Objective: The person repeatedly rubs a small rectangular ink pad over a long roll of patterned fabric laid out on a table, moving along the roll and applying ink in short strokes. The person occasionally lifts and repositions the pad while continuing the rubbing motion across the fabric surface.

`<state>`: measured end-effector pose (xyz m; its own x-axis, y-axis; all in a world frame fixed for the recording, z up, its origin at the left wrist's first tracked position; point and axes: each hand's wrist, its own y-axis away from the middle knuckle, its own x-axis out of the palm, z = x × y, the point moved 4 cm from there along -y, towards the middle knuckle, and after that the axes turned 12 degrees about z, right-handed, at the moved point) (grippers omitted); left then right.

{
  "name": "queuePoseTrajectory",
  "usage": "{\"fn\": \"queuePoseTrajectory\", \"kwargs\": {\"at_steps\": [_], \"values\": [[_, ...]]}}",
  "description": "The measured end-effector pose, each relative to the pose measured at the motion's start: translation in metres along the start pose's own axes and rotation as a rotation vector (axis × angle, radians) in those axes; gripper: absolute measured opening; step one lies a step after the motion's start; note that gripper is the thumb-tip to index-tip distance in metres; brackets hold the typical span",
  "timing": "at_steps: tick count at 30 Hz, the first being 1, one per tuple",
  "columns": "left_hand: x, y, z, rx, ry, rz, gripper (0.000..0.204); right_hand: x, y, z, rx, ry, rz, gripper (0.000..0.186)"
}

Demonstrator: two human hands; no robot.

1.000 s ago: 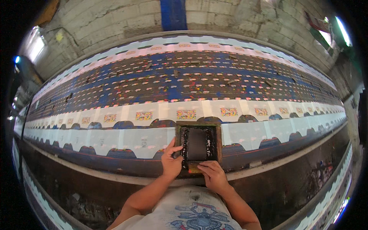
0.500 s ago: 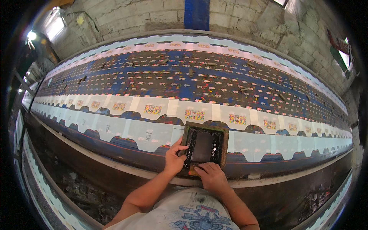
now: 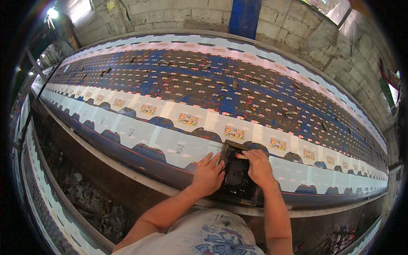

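Any lettering on the bright patches [image 3: 188, 119] along the pale pieces [image 3: 211, 120] is too small to read. The shirt [image 3: 212, 231] bears a blue graphic, cut off below. The dark frame [image 3: 233, 145] lies at the table's [image 3: 127, 155] near edge. The right hand [image 3: 260, 168] is closed on a mostly hidden tool [image 3: 241, 156] by the frame's far edge; the left hand [image 3: 208, 175] lies along its left edge, whether clamped I cannot tell. Dark blocks [image 3: 235, 84] dot the table's middle.

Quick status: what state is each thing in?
Frame: resting on the table
Ink: dark, glossy, inside the frame
Squeegee: held, at the frame's far end
Right hand: closed on the squeegee
Left hand: fingers extended, at the frame's left side
Bluish strip: laid out, partly covered
Cream strip: colourfully printed
Lamp: lit
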<state>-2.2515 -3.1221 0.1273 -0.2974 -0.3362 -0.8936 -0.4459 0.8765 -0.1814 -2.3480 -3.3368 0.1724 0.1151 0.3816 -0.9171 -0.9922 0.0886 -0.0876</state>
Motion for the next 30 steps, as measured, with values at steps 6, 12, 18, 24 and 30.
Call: {"fn": "queuePoseTrajectory", "kwargs": {"at_steps": [6,12,18,24,30], "values": [[-0.006,-0.010,0.004,0.018,0.010,0.045,0.038,0.020,0.038,0.039,0.012,0.101,0.048,0.061],[0.000,-0.010,0.008,0.022,0.027,0.034,0.037,0.026,0.071,0.065,-0.024,0.040,0.143,0.056],[-0.007,-0.013,0.005,0.056,0.014,0.051,0.038,0.007,0.033,0.022,0.020,-0.079,0.213,0.053],[-0.002,-0.012,0.011,0.052,0.016,0.070,0.040,0.008,0.008,0.020,0.099,0.060,-0.020,0.059],[0.012,-0.002,0.014,0.059,0.118,0.024,0.049,0.029,0.054,0.058,0.082,0.111,0.060,0.060]]}}
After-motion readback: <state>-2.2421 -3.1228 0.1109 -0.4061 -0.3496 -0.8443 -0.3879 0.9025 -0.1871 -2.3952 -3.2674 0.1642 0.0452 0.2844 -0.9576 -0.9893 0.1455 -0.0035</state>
